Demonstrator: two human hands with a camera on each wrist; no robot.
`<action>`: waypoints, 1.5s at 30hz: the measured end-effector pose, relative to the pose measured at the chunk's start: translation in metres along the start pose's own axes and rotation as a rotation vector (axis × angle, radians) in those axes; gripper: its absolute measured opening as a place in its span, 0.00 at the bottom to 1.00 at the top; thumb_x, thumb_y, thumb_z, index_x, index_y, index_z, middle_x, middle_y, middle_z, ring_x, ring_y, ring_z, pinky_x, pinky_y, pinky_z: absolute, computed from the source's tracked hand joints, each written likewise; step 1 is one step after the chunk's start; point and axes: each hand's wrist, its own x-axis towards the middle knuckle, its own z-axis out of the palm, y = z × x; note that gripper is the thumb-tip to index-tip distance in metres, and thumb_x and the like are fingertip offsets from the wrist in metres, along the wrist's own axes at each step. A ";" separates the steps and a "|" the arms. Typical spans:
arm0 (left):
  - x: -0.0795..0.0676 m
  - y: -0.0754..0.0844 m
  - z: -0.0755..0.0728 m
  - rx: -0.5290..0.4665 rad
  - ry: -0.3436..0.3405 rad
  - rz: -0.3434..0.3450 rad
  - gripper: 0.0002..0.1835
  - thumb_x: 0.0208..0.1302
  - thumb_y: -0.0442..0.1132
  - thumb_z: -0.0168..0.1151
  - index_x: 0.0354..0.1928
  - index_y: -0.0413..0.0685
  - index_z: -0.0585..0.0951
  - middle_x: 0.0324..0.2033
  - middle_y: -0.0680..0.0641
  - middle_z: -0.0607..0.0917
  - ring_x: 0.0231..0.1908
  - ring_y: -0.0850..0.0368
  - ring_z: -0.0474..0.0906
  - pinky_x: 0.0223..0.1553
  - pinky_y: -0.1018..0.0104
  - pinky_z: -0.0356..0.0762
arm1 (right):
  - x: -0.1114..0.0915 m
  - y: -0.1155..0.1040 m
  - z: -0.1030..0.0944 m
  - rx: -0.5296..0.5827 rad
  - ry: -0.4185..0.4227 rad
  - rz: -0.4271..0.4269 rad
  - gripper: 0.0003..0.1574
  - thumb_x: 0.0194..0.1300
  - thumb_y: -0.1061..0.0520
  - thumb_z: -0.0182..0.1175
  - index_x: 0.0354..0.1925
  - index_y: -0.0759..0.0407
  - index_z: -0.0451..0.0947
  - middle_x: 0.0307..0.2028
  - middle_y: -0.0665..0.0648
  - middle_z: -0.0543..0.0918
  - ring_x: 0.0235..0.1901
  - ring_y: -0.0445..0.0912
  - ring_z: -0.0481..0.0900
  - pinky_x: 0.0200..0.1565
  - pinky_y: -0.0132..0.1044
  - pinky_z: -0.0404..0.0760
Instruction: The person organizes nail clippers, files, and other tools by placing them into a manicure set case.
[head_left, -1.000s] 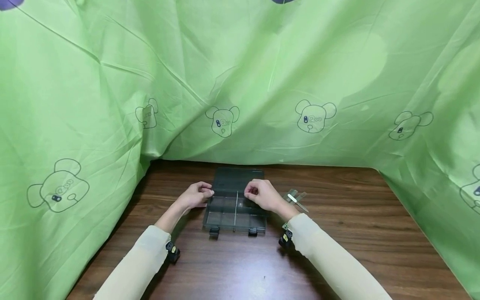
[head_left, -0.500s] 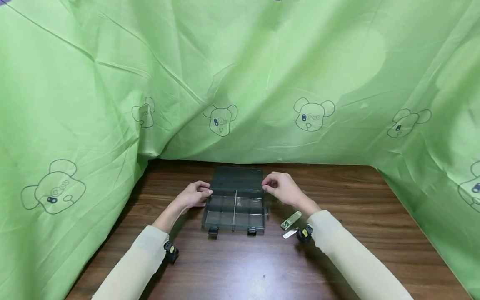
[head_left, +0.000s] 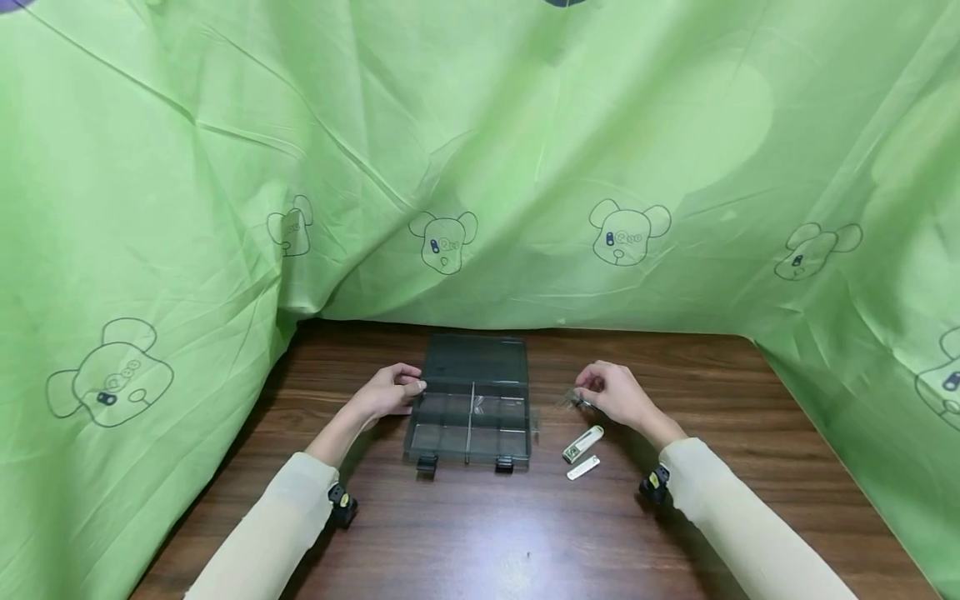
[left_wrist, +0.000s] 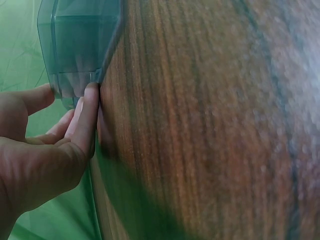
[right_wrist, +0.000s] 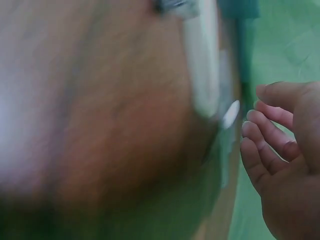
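A dark translucent plastic compartment box (head_left: 468,425) lies on the table with its lid (head_left: 476,358) folded back. My left hand (head_left: 386,392) holds its left side; in the left wrist view the thumb (left_wrist: 40,97) is at the upper edge and the fingers (left_wrist: 87,112) lie along the lower wall near the table. Small clear pieces (head_left: 477,406) lie in the far right compartment. Right of the box, my right hand (head_left: 617,393) is beside several clear strips (head_left: 570,398). In the right wrist view its fingers (right_wrist: 257,162) are loosely bent, with nothing visible between them and the thumb.
A pale oblong object with green print (head_left: 582,444) and a short whitish strip (head_left: 583,467) lie right of the box. Two black latches (head_left: 427,465) stick out at the box's front. A green curtain (head_left: 480,167) surrounds the wooden table (head_left: 465,533).
My right hand has moved right, from over the box's right compartment to the clear strips beside it. The pale oblong object and whitish strip are uncovered. My left hand stays put.
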 end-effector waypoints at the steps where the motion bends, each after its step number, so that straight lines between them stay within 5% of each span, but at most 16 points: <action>1: 0.000 0.000 0.001 0.003 -0.002 0.003 0.26 0.79 0.39 0.62 0.72 0.36 0.70 0.63 0.34 0.75 0.56 0.43 0.81 0.49 0.55 0.88 | -0.004 0.004 0.001 -0.009 0.001 0.010 0.05 0.63 0.65 0.74 0.35 0.59 0.86 0.31 0.50 0.83 0.31 0.43 0.79 0.35 0.35 0.79; 12: 0.001 0.002 0.000 0.005 -0.001 -0.003 0.26 0.79 0.39 0.62 0.72 0.37 0.70 0.63 0.34 0.76 0.58 0.43 0.81 0.50 0.55 0.88 | -0.018 0.016 0.003 -0.052 0.006 0.041 0.09 0.61 0.64 0.76 0.31 0.54 0.85 0.30 0.50 0.80 0.30 0.41 0.77 0.34 0.35 0.77; 22: 0.000 0.006 0.003 0.013 0.000 0.001 0.25 0.80 0.38 0.61 0.71 0.34 0.70 0.62 0.33 0.75 0.57 0.41 0.81 0.50 0.53 0.88 | -0.015 0.006 0.004 0.028 -0.044 0.076 0.11 0.64 0.68 0.71 0.32 0.55 0.81 0.27 0.49 0.81 0.29 0.42 0.78 0.33 0.34 0.77; 30: 0.001 0.004 0.002 0.015 0.003 0.005 0.25 0.80 0.38 0.62 0.71 0.34 0.70 0.62 0.34 0.76 0.57 0.41 0.81 0.50 0.53 0.88 | 0.001 -0.025 0.010 0.118 -0.032 0.030 0.09 0.66 0.65 0.72 0.34 0.55 0.81 0.28 0.49 0.83 0.30 0.43 0.80 0.33 0.35 0.81; 45: -0.002 0.002 0.002 0.009 0.011 -0.003 0.25 0.80 0.39 0.62 0.71 0.35 0.70 0.62 0.34 0.76 0.57 0.42 0.81 0.49 0.54 0.88 | 0.019 -0.102 0.034 0.246 -0.131 -0.115 0.08 0.68 0.63 0.72 0.35 0.52 0.83 0.29 0.45 0.84 0.33 0.42 0.82 0.38 0.36 0.83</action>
